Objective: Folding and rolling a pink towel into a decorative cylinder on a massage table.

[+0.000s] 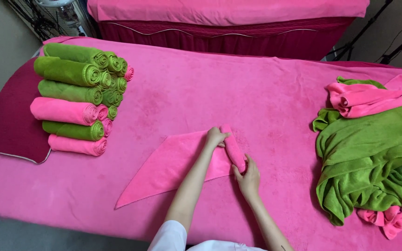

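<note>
A pink towel (173, 165) lies flat on the pink bed (187, 93), folded to a long triangle whose tip points left. Its right end is wound into a tight roll (233, 148). My left hand (215, 137) presses on the far end of the roll with fingers curled over it. My right hand (247, 179) grips the near end of the same roll from the right side. The unrolled part stretches to the left of both hands.
A stack of rolled green and pink towels (77, 100) stands at the left, beside a dark red pillow (8, 121). A loose heap of green and pink towels (373, 153) lies at the right. A second pink-covered bed (229, 18) stands behind.
</note>
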